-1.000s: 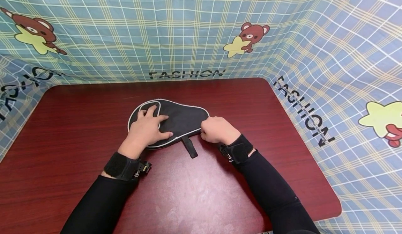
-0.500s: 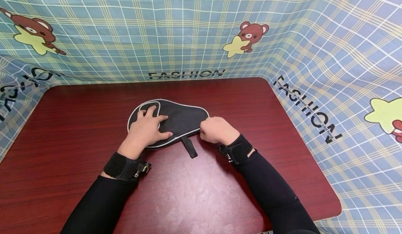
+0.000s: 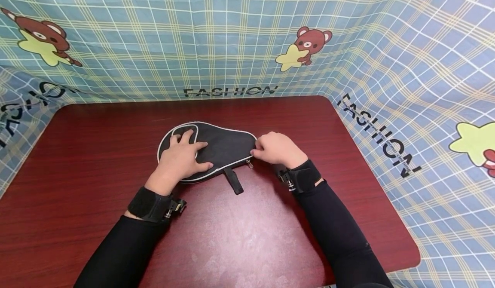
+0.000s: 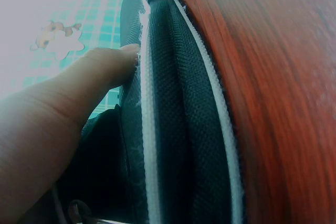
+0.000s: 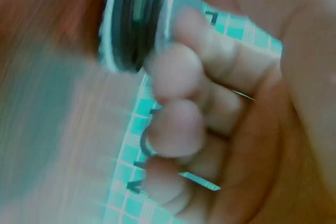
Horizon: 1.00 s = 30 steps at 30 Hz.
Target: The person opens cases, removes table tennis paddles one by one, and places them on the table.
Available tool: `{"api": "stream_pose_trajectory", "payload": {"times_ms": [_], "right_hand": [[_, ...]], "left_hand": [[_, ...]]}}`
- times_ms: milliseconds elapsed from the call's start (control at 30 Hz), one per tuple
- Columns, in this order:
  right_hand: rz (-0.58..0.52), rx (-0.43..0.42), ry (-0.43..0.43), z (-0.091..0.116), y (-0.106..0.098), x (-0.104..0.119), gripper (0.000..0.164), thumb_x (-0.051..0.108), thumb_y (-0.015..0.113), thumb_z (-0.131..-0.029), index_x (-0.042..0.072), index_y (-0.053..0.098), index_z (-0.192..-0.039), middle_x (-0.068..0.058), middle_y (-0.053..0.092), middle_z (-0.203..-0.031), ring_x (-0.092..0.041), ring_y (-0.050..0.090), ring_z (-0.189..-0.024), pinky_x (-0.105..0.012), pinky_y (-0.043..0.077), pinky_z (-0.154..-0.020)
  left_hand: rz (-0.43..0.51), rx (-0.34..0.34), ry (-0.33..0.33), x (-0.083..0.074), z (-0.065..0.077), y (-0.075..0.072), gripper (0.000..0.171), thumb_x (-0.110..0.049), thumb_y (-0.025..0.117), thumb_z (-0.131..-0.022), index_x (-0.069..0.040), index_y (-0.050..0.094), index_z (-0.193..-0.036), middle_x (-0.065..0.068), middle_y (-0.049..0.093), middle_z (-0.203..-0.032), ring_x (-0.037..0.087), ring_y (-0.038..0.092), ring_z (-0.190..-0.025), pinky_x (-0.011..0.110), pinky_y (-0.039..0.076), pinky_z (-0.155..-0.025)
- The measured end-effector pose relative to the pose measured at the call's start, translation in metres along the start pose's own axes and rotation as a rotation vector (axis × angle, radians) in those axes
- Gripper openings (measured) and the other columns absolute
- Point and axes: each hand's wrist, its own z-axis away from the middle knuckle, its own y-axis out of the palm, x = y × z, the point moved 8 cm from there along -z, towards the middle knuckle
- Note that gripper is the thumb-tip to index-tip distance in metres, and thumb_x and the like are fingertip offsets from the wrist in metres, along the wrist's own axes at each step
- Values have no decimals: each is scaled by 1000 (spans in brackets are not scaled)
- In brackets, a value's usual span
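A black table tennis bat case (image 3: 228, 144) with white piping lies flat on the table, its narrow end to the right. My left hand (image 3: 179, 159) rests on the round end, fingers spread; its thumb (image 4: 100, 69) lies along the case's edge in the left wrist view. My right hand (image 3: 276, 148) is at the narrow end with its fingers curled, thumb and index finger close against the edge. Blur in the right wrist view hides whether these fingers (image 5: 176, 129) pinch the case. Apart from the hand, a metal zipper pull (image 3: 250, 164) hangs at the near edge.
A short black strap (image 3: 233, 181) sticks out from the case's near side onto the dark red table (image 3: 232, 236). Checked cloth (image 3: 232, 34) with printed bears stands behind the table and along its sides.
My right hand has moved slightly up and right along the narrow end, uncovering the zipper pull that was beneath it. The left hand and the case have stayed in place.
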Motion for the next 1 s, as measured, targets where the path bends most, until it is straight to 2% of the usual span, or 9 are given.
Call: {"api": "stream_pose_trajectory", "payload": {"times_ms": [100, 167, 200, 300, 400, 567, 800, 1000], "right_hand": [[-38, -97, -34, -4, -6, -2, 26, 38, 56, -81, 20, 50, -63, 5, 43, -66, -12, 42, -57, -28, 34, -51], [-56, -130, -61, -7, -4, -1, 19, 36, 58, -81, 18, 54, -78, 3, 45, -81, -12, 44, -70, -28, 38, -61], [-53, -140, -76, -9, -2, 1, 21, 36, 59, -80, 17, 54, -88, 3, 45, -89, -13, 45, -77, -28, 38, -68], [-47, -131, -103, -14, 7, 3, 44, 39, 58, -81, 16, 47, -117, -1, 43, -114, -15, 43, -100, -30, 35, -86], [-65, -83, -118, -17, 16, 6, 58, 41, 52, -85, 19, 34, -135, -2, 35, -130, -15, 40, -113, -31, 33, -93], [-127, -14, -116, -17, 23, 9, 59, 41, 48, -88, 20, 27, -140, -6, 30, -136, -14, 42, -113, -33, 35, -92], [-158, -13, -90, -17, 21, 8, 59, 40, 52, -86, 18, 32, -138, -6, 33, -133, -14, 41, -113, -33, 35, -92], [-161, -19, -93, -16, 20, 9, 59, 40, 54, -84, 16, 38, -135, -3, 39, -127, -12, 44, -105, -32, 38, -88]], "left_hand": [[-1, -4, -1, 0, 0, 0, 72, -71, 56, -64, -34, 50, -126, 11, 15, -142, 44, 16, -122, 56, 43, -58], [1, -8, 0, -1, 0, 0, 72, -70, 56, -64, -33, 50, -126, 11, 15, -142, 44, 16, -122, 56, 43, -58], [2, -8, 0, -1, 1, 0, 72, -70, 56, -64, -33, 50, -126, 11, 15, -143, 44, 16, -122, 56, 43, -59], [4, -5, 0, -2, 1, 0, 72, -70, 56, -64, -33, 49, -126, 12, 15, -143, 44, 16, -122, 56, 43, -59], [3, -1, -3, -2, 1, -1, 72, -69, 57, -65, -33, 49, -126, 12, 15, -143, 44, 16, -122, 57, 43, -60], [-4, 11, -6, -1, 2, -2, 73, -69, 57, -65, -32, 49, -127, 12, 15, -142, 44, 16, -122, 59, 42, -63], [-7, 22, 1, -1, 0, -1, 74, -71, 56, -64, -32, 48, -127, 13, 15, -142, 45, 16, -122, 61, 41, -66], [-5, 29, 23, 0, 0, -1, 75, -72, 55, -64, -34, 47, -127, 12, 14, -143, 44, 16, -122, 62, 40, -67]]}}
